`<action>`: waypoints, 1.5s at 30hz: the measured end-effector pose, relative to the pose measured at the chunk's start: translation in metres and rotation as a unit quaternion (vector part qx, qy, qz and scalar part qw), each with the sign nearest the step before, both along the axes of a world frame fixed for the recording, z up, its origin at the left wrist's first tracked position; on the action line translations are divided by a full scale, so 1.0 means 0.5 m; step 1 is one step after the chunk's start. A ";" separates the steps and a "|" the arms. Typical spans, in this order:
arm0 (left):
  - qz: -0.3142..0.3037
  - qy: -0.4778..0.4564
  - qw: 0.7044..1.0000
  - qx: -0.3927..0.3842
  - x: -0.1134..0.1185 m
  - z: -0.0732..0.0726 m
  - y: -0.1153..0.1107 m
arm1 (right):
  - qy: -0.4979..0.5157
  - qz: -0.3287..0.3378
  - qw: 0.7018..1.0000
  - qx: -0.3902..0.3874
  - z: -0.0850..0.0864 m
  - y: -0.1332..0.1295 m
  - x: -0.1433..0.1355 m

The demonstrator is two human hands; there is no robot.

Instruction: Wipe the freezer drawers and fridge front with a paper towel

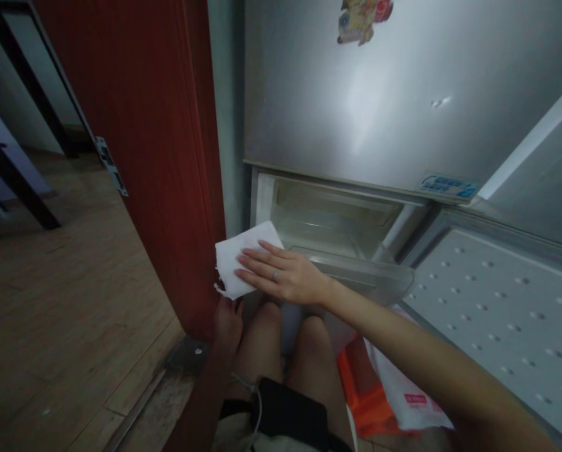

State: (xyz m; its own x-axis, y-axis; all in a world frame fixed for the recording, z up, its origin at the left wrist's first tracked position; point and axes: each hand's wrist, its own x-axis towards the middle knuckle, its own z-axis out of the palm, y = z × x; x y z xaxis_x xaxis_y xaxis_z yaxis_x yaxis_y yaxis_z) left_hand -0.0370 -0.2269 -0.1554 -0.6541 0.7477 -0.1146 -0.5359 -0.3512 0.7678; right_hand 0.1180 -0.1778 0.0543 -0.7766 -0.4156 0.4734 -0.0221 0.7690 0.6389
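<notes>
A silver refrigerator point(337, 107) stands at the far side, its lower compartment exposed, with a red wooden door point(153, 157) to its left. A clear drawer point(379, 279) sits at the compartment's near side. In front of the compartment's left part, beside the red door's edge, is a white cloth point(243, 248) with a ragged left edge. The right hand point(285, 273) reaches in from the right and lies open and flat on the cloth, its fingers stretched leftward and slightly apart; its thumb is hidden. The left hand point(229, 323), nearer and lower, is just below the cloth's near left corner, dim and partly hidden; whether it grips the cloth, I cannot tell. The smallest thing is a ring point(275, 275) on a right-hand finger.
</notes>
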 end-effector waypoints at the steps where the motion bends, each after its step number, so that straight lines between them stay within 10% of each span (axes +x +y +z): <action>1: -0.001 -0.005 1.000 -0.006 -0.001 -0.001 -0.002 | -0.002 -0.004 1.000 0.002 -0.005 0.008 -0.004; 12: -0.001 -0.104 0.993 -0.051 0.013 0.005 -0.005 | -0.177 -0.092 0.980 -0.010 -0.200 0.089 0.017; 45: -0.023 -0.107 0.994 -0.019 0.023 0.011 -0.009 | -0.179 -0.124 0.976 -0.031 -0.237 0.083 0.024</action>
State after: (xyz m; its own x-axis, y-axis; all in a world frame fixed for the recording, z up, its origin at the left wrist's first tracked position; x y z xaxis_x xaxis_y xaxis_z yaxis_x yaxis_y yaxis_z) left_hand -0.0256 -0.2314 -0.1501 -0.5762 0.7691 -0.2765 -0.7038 -0.2949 0.6463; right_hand 0.1303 -0.1365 -0.0643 -0.9697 -0.1736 0.1718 -0.0440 0.8161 0.5762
